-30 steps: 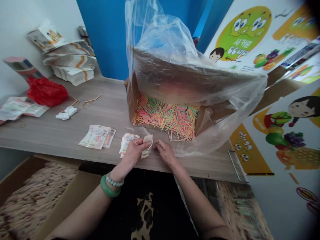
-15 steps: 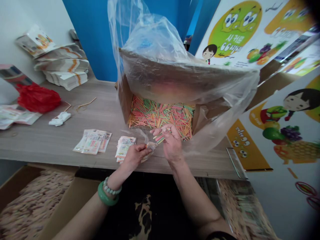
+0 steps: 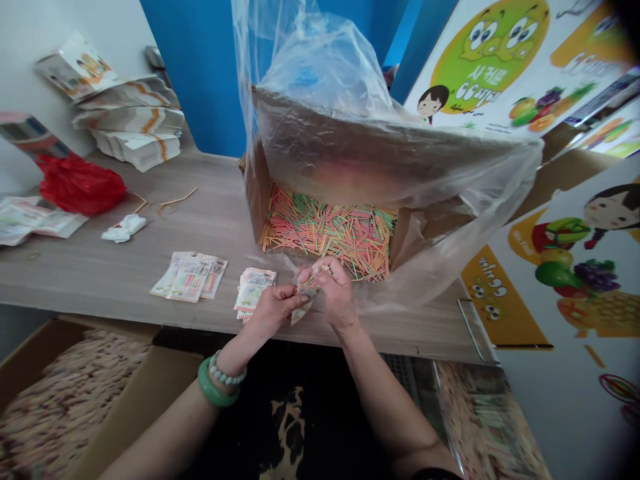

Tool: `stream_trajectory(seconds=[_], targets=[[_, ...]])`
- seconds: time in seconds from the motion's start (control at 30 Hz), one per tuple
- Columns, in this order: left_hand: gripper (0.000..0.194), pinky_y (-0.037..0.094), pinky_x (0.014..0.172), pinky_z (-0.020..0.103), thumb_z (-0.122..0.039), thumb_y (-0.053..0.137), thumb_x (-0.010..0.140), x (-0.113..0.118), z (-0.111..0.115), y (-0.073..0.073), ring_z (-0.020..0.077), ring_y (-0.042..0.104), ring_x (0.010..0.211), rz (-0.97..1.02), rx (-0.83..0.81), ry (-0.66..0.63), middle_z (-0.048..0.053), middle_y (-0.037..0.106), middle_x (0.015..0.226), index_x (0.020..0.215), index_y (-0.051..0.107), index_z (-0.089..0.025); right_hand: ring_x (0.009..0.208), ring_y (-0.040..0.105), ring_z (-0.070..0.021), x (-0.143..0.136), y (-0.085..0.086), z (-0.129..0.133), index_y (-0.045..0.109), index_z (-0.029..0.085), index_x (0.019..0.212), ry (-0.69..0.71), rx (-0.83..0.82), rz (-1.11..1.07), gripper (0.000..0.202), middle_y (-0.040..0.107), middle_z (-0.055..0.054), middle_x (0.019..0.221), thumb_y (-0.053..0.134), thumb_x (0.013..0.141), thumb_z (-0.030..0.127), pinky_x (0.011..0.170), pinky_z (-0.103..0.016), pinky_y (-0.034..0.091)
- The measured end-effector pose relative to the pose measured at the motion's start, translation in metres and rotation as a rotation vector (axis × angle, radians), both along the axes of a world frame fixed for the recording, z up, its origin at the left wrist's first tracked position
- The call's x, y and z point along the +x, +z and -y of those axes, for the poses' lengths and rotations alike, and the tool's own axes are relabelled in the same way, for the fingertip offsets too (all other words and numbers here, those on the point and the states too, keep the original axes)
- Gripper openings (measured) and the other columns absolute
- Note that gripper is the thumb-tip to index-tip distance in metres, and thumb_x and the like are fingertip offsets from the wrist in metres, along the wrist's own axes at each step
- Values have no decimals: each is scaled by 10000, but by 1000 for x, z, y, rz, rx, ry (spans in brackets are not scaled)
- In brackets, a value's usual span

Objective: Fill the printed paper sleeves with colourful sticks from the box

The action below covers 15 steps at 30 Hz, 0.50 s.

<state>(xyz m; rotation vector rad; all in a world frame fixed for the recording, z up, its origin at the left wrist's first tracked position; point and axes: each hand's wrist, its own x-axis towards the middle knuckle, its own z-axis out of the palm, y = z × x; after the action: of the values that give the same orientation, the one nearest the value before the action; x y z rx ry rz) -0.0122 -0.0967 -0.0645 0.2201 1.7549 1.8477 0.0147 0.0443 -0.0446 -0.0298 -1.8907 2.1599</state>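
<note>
In front of the box, my left hand [image 3: 274,308] is closed on a small printed plastic packet [image 3: 301,311], its mouth turned up toward the other hand. Fingers of my right hand [image 3: 337,293] are wrapped round a small bunch of coloured candy sticks [image 3: 324,269], whose lower ends are at the packet's mouth; how far they reach inside is hidden by the fingers. Beyond both hands, many loose pink, green, yellow and orange sticks [image 3: 325,227] lie in a plastic-lined cardboard box [image 3: 257,200]. Just left of my left hand is a stack of printed packets [image 3: 254,290].
More packets [image 3: 190,275] lie fanned on the table [image 3: 100,273]. Farther left are a crumpled white tissue [image 3: 123,228], a red plastic bag [image 3: 80,185] and stacked folded cartons [image 3: 135,133]. Clear plastic liner [image 3: 430,287] spills over the table at right. An open carton [image 3: 135,400] stands below left.
My right hand has brought the sticks down and left to the packet's mouth. The hands are now close together. The whole view has shifted slightly.
</note>
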Motion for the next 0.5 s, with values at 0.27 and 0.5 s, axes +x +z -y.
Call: stream_trajectory(seconds=[0.27,0.5], targets=[[417,353,595,256,-551,675,771,-4,-5,-6,144,448,626,-208,-24,27,-13,520,587,631,667,-158,1219,601,-206,-6,-2,-4,581,236,834,228,185,94,110,699,-45,1212,526,892,311,1083,-410,397],[327,446,784,294,-486,702,815,-12,8,-11,199,586,838,-32,217,77,56,694,850,861,750,-166,1315,523,-230,3,-5,-34,559,301,1311,256,293,134,530,553,-60,1427,684,797,338,1127,-419,374]])
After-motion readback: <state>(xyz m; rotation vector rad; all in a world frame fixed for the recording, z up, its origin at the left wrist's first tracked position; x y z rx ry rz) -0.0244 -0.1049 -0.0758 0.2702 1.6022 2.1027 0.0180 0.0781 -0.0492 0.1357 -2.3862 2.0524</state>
